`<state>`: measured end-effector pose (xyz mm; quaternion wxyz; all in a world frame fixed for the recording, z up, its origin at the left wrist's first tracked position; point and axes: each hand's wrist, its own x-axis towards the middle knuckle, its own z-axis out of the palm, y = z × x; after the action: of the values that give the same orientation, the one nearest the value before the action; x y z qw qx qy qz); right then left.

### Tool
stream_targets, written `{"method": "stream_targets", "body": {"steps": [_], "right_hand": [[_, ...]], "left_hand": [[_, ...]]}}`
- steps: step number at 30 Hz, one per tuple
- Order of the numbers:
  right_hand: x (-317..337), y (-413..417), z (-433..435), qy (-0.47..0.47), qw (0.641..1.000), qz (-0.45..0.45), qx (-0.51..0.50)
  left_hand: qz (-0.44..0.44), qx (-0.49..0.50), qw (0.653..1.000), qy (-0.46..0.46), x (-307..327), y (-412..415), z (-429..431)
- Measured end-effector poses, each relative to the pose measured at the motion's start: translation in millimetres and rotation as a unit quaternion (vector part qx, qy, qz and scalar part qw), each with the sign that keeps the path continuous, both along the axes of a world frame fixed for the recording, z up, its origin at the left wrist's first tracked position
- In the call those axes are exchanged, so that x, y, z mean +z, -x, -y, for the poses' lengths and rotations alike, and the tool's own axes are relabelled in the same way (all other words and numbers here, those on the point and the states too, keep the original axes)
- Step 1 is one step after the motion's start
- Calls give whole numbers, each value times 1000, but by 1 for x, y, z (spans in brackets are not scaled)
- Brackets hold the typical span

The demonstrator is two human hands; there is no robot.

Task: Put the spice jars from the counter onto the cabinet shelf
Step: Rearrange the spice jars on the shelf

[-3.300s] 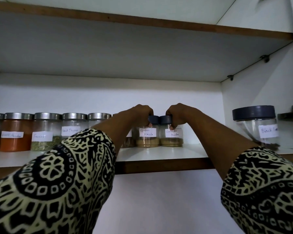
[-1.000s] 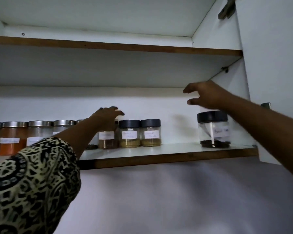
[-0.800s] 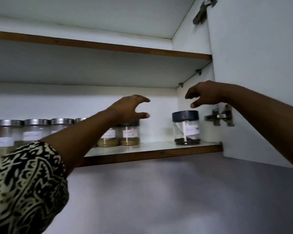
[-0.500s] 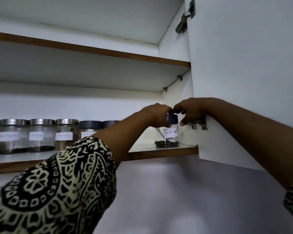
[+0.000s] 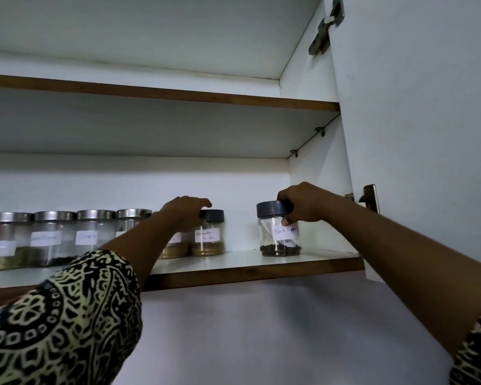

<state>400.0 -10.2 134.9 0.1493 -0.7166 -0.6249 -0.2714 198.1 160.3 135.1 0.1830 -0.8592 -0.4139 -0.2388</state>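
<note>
A clear black pepper jar (image 5: 278, 237) with a dark lid stands upright on the lower cabinet shelf (image 5: 250, 269), near its right end. My right hand (image 5: 303, 202) grips that jar by its lid and upper side. Left of it stand two dark-lidded jars of brownish powder; the coriander jar (image 5: 208, 234) shows fully. The other powder jar (image 5: 175, 247) is half hidden by my left hand (image 5: 185, 213), which curls over its lid. Several steel-lidded jars (image 5: 53, 237) line the shelf further left.
An upper shelf (image 5: 178, 97) runs above the jars. The open cabinet door (image 5: 417, 129) and its hinge (image 5: 368, 197) sit just right of my right hand. There is a gap on the shelf between the coriander jar and the pepper jar.
My left hand has drawn back from the pepper jar to the dark-lidded powder jar further left. My right hand stays on the pepper jar's lid. The view has shifted right.
</note>
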Motion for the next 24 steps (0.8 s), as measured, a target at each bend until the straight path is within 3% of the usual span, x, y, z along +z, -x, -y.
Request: {"method": "stream_targets", "body": {"steps": [12,18,24], "right_hand": [[1,11,-96,-3,1000,-4,3],[4,11,-124,6,1000,-8,-4],[6,10,-135,7,1000,-12,-5]], "left_hand": [[19,-6,998,-60,-5,-8,-28],[-52,39,995,-81,-6,-4,-1],[112,-14,982,-150,-40,25,103]]}}
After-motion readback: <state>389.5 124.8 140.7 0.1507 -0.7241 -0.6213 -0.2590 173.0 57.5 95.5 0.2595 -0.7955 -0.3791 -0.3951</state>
